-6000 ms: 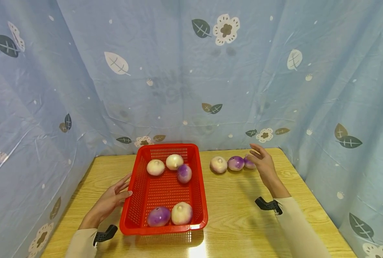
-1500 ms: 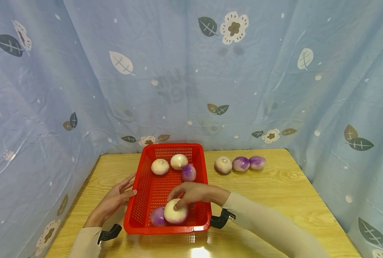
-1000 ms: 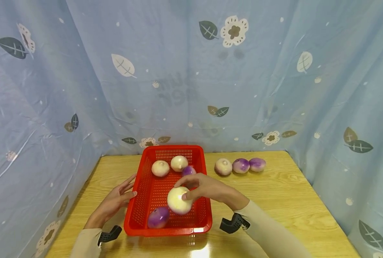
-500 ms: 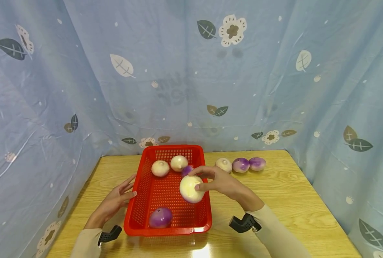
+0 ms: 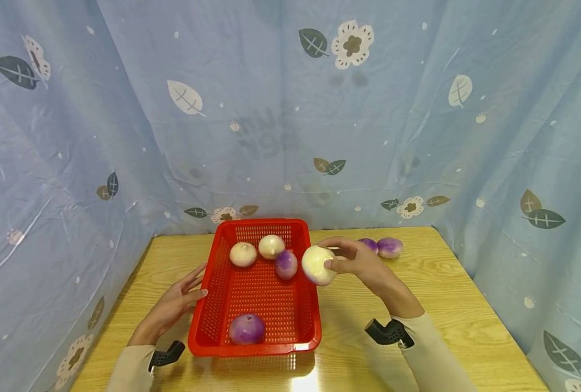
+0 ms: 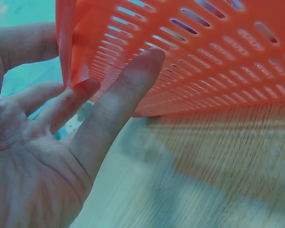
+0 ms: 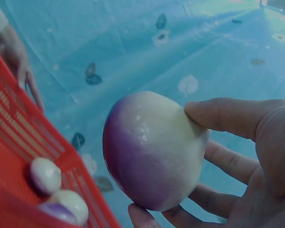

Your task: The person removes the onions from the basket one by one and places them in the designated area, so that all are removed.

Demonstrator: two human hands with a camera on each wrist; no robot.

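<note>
A white and purple turnip (image 5: 319,265) hangs above the right rim of the red basket (image 5: 314,321). My right hand (image 5: 364,267) grips it between thumb and curled fingers; the right wrist view shows the turnip (image 7: 154,152) large, purple on its left side. Inside the basket, two pale turnips and a purple one (image 5: 286,264) lie at the back, and another purple turnip (image 5: 247,329) at the front. At the basket's left side is my left hand (image 5: 169,305), fingers fairly straight. In the left wrist view its thumb (image 6: 128,85) lies against the slotted wall.
Two purple turnips (image 5: 390,247) show on the wooden table (image 5: 447,305) at the back right, one partly behind my right hand. A patterned blue curtain (image 5: 251,136) stands behind the table and along both sides.
My right hand has lifted the pale turnip from the basket's front right and carried it up and right over the rim. A pale turnip on the table is now hidden behind it. My left hand stays put.
</note>
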